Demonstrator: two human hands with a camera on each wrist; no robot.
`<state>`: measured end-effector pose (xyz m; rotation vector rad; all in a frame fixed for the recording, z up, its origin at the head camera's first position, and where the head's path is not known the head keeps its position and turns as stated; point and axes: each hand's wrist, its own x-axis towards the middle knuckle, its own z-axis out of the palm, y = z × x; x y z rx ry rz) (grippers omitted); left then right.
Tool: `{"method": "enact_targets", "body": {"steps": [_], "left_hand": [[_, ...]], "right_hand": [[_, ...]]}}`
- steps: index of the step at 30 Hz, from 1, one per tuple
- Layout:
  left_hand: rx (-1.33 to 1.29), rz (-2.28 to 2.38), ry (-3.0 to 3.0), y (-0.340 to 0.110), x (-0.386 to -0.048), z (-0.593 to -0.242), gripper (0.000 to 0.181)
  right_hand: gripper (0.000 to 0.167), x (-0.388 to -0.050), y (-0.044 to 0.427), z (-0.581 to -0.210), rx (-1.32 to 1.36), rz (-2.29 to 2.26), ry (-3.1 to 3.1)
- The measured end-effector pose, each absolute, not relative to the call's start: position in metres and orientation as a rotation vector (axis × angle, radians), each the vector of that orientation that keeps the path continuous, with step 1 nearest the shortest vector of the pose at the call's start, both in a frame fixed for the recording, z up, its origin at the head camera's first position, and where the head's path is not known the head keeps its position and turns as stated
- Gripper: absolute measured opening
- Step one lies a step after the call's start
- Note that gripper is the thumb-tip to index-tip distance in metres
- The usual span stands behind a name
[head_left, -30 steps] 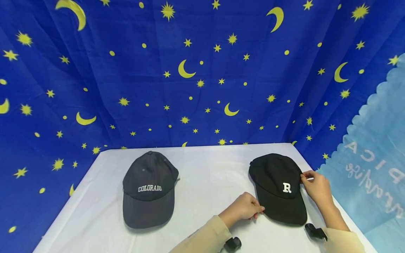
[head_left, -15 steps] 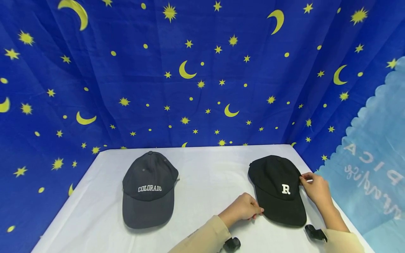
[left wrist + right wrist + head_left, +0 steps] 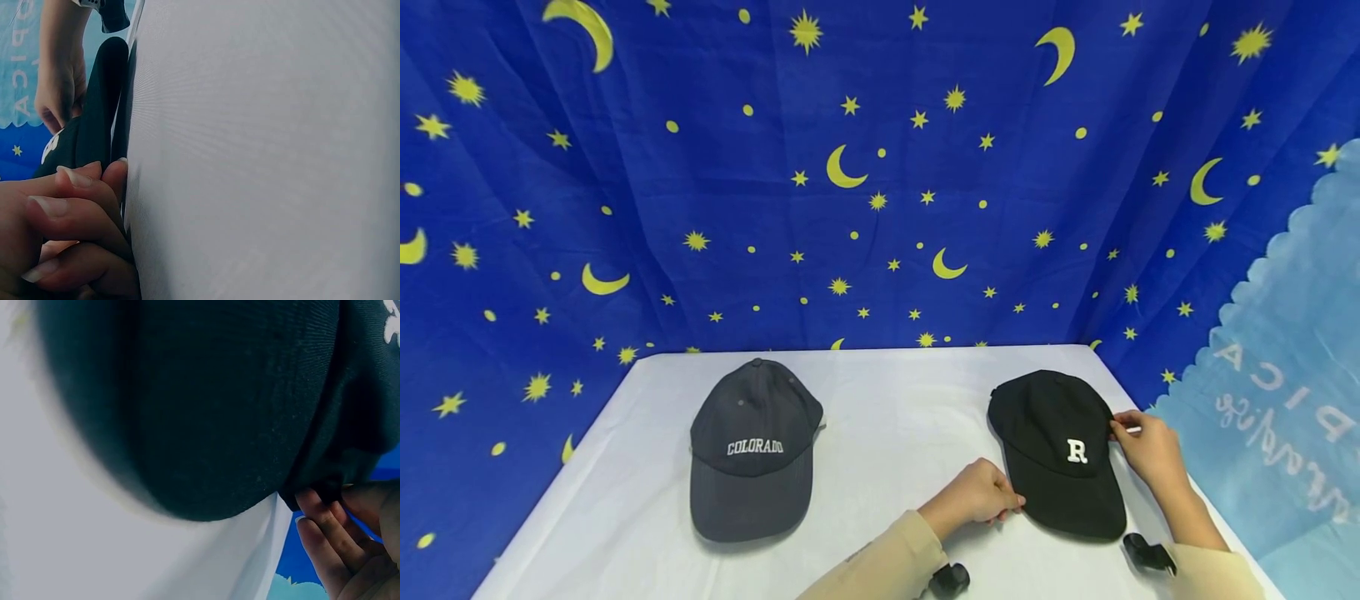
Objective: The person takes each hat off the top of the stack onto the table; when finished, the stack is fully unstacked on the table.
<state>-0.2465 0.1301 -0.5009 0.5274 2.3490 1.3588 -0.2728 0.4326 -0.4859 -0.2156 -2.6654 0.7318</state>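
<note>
Currently pinching the edge of the brim with the left hand, at about seven o'clock on the black cap, thumb and forefinger together on it, other fingers curled. Gripping the side of the crown at about two o'clock with the right hand, between thumb and fingertips. As for the black cap, lying toward three o'clock on the white tablecloth, crown toward twelve, brim toward six, white letter R facing up. Apparently at a two-handed steadying or positioning step; hard to tell whether flat on the cloth or slightly lifted at the brim. Probably calling, for any next move, for matched motion of both pinches, or a gentle release without twisting the brim.

Tightest toward three o'clock, near the tablecloth's edge, with the light blue cloth beyond. Limited depth toward twelve before the far edge and the starry backdrop. Roomiest toward nine, across the white stretch up to the gray cap, well apart.
</note>
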Motion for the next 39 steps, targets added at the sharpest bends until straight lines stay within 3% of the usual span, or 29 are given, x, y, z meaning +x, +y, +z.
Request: {"method": "enact_targets", "body": {"steps": [39], "left_hand": [[0.533, 1.451, 2.235, 0.1301, -0.2466, -0.5019, 0.02]], "right_hand": [[0.015, -0.2728, 0.439, -0.484, -0.172, 0.703, -2.652]]}}
